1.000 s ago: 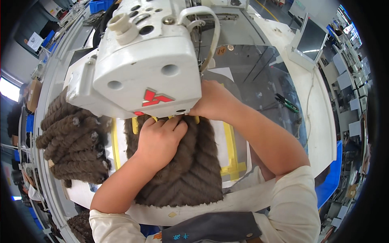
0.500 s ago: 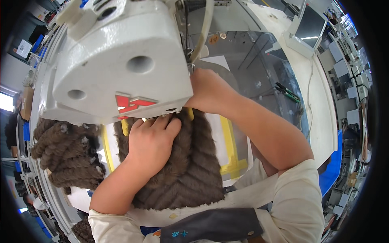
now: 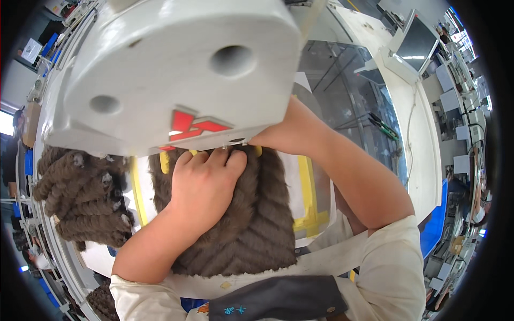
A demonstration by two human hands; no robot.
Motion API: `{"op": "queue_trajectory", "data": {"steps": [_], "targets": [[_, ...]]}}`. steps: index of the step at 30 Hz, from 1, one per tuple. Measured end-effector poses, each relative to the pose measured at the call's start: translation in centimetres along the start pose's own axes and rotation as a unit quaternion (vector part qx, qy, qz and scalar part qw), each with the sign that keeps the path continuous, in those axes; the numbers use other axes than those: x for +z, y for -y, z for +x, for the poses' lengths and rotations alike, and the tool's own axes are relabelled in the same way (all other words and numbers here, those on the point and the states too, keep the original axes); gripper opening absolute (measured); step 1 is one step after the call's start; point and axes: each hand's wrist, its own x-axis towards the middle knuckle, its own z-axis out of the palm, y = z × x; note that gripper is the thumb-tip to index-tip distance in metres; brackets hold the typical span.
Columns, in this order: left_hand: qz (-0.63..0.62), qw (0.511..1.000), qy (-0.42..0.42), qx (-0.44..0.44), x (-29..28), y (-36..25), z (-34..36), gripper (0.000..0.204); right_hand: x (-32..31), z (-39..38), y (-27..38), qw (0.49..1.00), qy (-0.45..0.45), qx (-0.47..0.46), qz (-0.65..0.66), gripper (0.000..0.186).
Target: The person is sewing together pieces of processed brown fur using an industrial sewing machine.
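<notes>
A brown fur piece (image 3: 259, 230) with slanting ridges lies in front of me under a large white sewing machine head (image 3: 155, 69). My left hand (image 3: 206, 179) bears on the upper part of the fur. Its fingers are bent and close together, gripping the pile just below the machine's front edge. My right hand (image 3: 289, 131) reaches in at the right side of the machine head, beside the fur's upper edge. The machine hides its fingers, along with whatever they touch. The needle area is out of sight behind the head.
Rolled brown fur strips (image 3: 80, 198) are heaped at the left. Yellow tape (image 3: 308, 198) marks the white work surface on both sides. Toward the right lie green-handled snips (image 3: 383, 125) on a clear sheet, with a flat screen (image 3: 415, 45) farther back and a blue bin (image 3: 435, 219) nearby.
My view has shifted, so the machine head looks larger and covers more of my right hand. My left hand stays on the fur in nearly the same pose.
</notes>
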Motion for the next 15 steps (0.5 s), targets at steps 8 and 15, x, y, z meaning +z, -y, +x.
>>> {"op": "queue_trajectory", "data": {"steps": [8, 15], "targets": [[0.010, 1.000, -0.024, 0.014, 0.4, 0.1, -0.3, 0.013, -0.3, -0.6, 1.2, 0.999, 0.023, 0.028, -0.031, 0.028], [0.020, 0.999, -0.032, -0.002, 0.0, 0.0, -0.3, 0.011, -0.6, -1.3, 3.4, 0.992, -0.018, -0.014, -0.127, 0.024]]}}
